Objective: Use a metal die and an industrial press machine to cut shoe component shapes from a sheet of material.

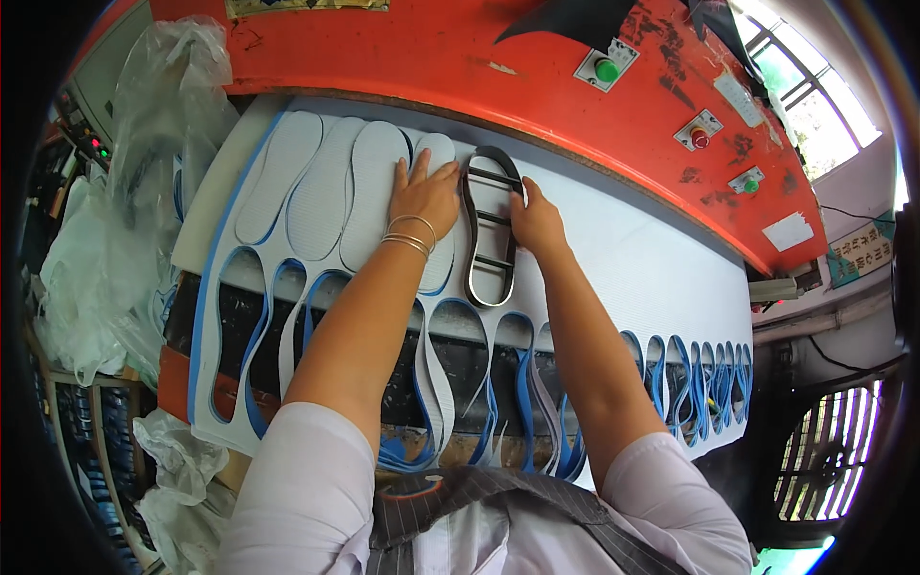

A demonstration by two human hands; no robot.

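Note:
A sole-shaped metal cutting die [494, 218] with crossbars stands on a light grey ribbed foam sheet [623, 259]. My right hand [538, 222] grips its right rim, thumb and fingers against the metal. To the left of the die, my left hand [425, 198] lies flat with fingers spread on a cut sole [440, 265], the forefinger close to the die's left rim. Farther left, several cut soles [319, 196] rest side by side in the sheet, showing blue edges. My left hand and wrist cover part of the sole beneath.
A red machine beam [431, 57] with a green button [606, 70] and a red button [700, 139] spans the far side. Blue-edged foam strips with sole-shaped holes [235, 326] hang along the near edge. Clear plastic bags [163, 144] bulge at left; a barred fan [829, 450] stands at right.

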